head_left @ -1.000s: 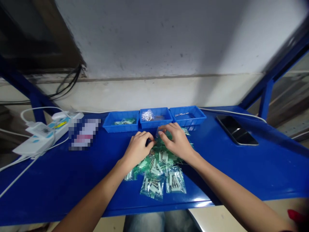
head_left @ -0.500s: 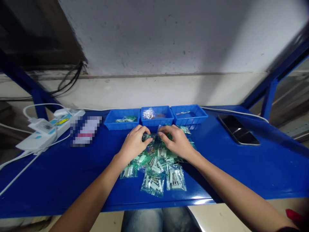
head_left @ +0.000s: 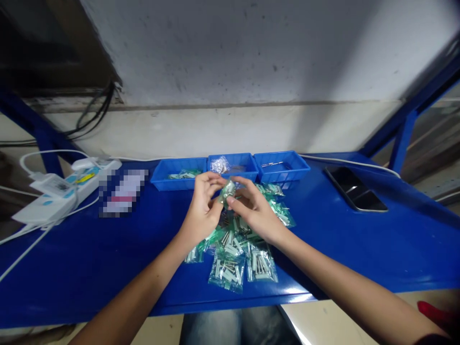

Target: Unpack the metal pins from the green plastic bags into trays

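Note:
Between my two hands is a small clear plastic bag [head_left: 227, 190] with pale pieces inside, lifted above the pile. My left hand [head_left: 205, 201] has its fingers closed on the bag's left side. The thumb and fingers of my right hand [head_left: 249, 203] pinch its right side. Under my hands lies a heap of similar greenish clear bags of screws and white wall plugs [head_left: 230, 244]. Two such bags, a screw bag [head_left: 227, 273] and another screw bag [head_left: 261, 263], lie flat at the heap's front. My hands cover part of the heap.
Behind the heap stand three blue bins: the left bin [head_left: 158, 179] with small bags, the middle bin [head_left: 251, 178] with shiny pieces, the right bin [head_left: 302, 167] with thin metal rods. A phone [head_left: 355, 189] lies right; a power strip [head_left: 46, 201] with cables sits left.
Both hands have come closer together and raised a small bag off the heap, now held between them. The view has shifted slightly.

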A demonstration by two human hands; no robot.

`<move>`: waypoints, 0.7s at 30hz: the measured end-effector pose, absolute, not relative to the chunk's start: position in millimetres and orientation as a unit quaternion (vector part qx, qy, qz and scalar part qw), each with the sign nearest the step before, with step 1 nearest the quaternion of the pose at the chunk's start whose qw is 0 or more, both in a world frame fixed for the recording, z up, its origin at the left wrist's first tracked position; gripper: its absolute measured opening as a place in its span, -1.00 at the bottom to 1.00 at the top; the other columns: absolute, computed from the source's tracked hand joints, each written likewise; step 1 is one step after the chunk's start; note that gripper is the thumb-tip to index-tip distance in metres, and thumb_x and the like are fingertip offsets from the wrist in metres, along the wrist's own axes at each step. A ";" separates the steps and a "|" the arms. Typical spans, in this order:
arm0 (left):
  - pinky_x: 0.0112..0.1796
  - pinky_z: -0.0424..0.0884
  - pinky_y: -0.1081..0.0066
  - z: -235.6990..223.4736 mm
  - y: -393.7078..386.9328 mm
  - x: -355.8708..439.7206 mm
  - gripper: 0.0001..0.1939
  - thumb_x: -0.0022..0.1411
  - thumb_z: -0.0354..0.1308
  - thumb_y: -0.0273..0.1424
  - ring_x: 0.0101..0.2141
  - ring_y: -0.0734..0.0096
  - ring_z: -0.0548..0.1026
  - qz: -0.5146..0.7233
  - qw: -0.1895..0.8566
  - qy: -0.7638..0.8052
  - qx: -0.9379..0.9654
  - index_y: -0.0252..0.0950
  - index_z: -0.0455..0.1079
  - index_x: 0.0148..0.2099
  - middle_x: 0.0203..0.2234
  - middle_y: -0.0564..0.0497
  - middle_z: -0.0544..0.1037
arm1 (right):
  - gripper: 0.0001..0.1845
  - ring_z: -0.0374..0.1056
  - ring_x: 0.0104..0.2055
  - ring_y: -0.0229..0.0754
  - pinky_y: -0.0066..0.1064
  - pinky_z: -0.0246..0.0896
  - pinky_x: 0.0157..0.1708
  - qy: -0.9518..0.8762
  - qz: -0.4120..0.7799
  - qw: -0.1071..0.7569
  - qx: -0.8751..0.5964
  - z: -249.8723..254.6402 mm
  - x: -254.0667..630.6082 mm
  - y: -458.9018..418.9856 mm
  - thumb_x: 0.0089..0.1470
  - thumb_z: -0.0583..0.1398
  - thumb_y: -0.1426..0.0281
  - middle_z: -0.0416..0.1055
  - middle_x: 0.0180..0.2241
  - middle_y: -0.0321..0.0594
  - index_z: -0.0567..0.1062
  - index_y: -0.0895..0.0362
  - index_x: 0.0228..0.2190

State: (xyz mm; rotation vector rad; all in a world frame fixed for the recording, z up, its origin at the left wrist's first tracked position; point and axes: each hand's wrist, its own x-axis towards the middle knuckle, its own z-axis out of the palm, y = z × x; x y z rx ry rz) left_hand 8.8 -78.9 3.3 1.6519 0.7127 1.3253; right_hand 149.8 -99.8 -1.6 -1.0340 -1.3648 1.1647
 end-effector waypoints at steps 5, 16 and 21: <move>0.00 0.28 0.33 7.6 -79.5 7.1 -0.54 0.05 0.02 -0.65 0.05 0.33 0.31 0.473 0.537 0.273 0.643 -0.17 0.22 -0.01 -0.06 0.00 0.39 | -0.61 0.24 -0.43 -0.27 -0.38 0.17 -0.47 -0.552 0.423 0.551 -0.462 -8.8 149.4 -96.8 -0.02 0.22 0.27 0.36 -0.34 -0.25 0.30 0.05 -0.12; -0.21 0.36 0.39 5.6 -66.4 1.2 -0.74 0.10 0.18 -0.42 -0.32 0.43 0.44 0.470 0.492 0.389 0.621 -0.28 0.39 -0.10 -0.35 0.02 0.49 | -0.81 0.10 -0.54 -0.35 -0.44 0.03 -0.52 -0.542 0.414 0.561 -0.469 6.6 158.1 -95.6 -0.04 0.19 0.33 0.18 -0.56 -0.39 0.36 0.13 -0.33; -0.25 0.36 0.39 4.1 -63.5 -3.1 -0.90 0.14 0.13 -0.47 -0.32 0.43 0.44 0.504 0.397 0.384 0.665 -0.28 0.40 -0.23 -0.36 0.02 0.48 | -0.85 0.10 -0.55 -0.36 -0.45 0.00 -0.54 -0.516 0.447 0.555 -0.474 7.9 165.0 -91.4 -0.01 0.17 0.29 0.21 -0.58 -0.36 0.38 0.14 -0.46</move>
